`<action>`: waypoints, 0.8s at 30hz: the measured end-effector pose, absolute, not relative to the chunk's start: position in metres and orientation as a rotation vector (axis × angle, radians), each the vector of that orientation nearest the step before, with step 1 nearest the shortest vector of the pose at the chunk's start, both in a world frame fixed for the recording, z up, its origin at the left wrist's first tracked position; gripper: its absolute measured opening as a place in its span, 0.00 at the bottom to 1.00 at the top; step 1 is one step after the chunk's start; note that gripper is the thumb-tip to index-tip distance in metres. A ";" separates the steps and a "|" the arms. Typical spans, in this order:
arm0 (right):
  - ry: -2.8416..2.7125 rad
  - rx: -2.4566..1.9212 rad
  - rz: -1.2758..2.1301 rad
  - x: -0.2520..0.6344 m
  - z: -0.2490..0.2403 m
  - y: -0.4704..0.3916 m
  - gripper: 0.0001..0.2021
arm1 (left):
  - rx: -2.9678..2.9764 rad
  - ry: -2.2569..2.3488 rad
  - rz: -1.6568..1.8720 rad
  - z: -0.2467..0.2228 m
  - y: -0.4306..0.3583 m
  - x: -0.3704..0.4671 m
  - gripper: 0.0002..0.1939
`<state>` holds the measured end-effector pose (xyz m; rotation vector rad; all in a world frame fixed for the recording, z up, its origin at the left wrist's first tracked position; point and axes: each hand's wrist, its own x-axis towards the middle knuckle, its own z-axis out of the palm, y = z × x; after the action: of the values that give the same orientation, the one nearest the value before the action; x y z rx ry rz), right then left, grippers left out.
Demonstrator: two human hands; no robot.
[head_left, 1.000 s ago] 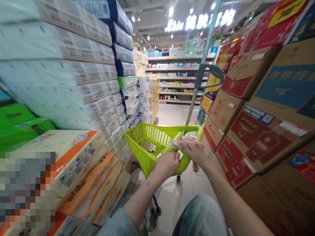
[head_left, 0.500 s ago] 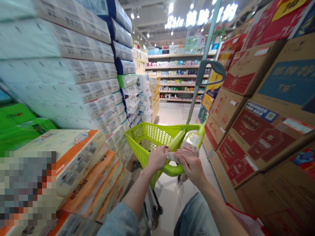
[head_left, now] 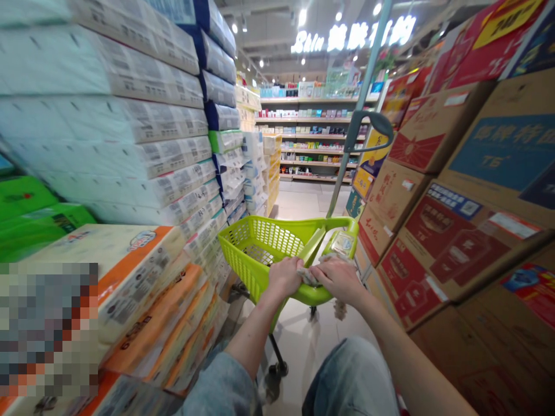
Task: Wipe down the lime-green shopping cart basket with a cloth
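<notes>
A lime-green shopping cart (head_left: pixel 237 261) with a perforated basket stands in front of me, its handle end toward me. My left hand (head_left: pixel 286 277) is closed at the near handle bar (head_left: pixel 318 296), gripping one side of a crumpled pale cloth (head_left: pixel 309 277). Beside it, my right hand (head_left: pixel 339 278) has its fingers bent over the same cloth on the bar. A loose end of the cloth hangs below the right hand. Just beyond my right hand, a pale label panel (head_left: pixel 344 244) sits in the cart's handle frame. The fingertips are partly hidden.
Tissue packs (head_left: pixel 169 121) are stacked high on the left, with orange-and-cream packs (head_left: pixel 160 323) nearer. Cardboard cartons (head_left: pixel 455 231) line the right side. A grey pole (head_left: pixel 342 179) with a loop handle rises behind the cart. Stocked shelves (head_left: pixel 312 120) stand at the back.
My right hand has shifted slightly right along the handle and more of it covers the cloth. The hanging cloth end has swung right. My left hand has moved slightly right.
</notes>
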<state>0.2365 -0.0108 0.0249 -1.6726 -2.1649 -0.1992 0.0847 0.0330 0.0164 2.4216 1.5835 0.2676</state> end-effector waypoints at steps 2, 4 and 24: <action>-2.165 -1.697 -0.200 0.239 0.026 -0.009 0.19 | 2.414 1.605 0.262 0.017 0.033 0.090 0.24; -2.149 -1.655 -0.181 0.241 0.025 -0.011 0.19 | 2.395 1.639 0.272 0.018 0.034 0.095 0.24; -1.873 -1.228 0.109 0.241 0.009 -0.041 0.08 | 2.272 1.695 0.341 0.019 0.030 0.096 0.25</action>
<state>0.2408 -0.0415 0.0087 -1.2280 -1.8734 0.1087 0.0959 0.0297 0.0193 2.2717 1.6948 0.3411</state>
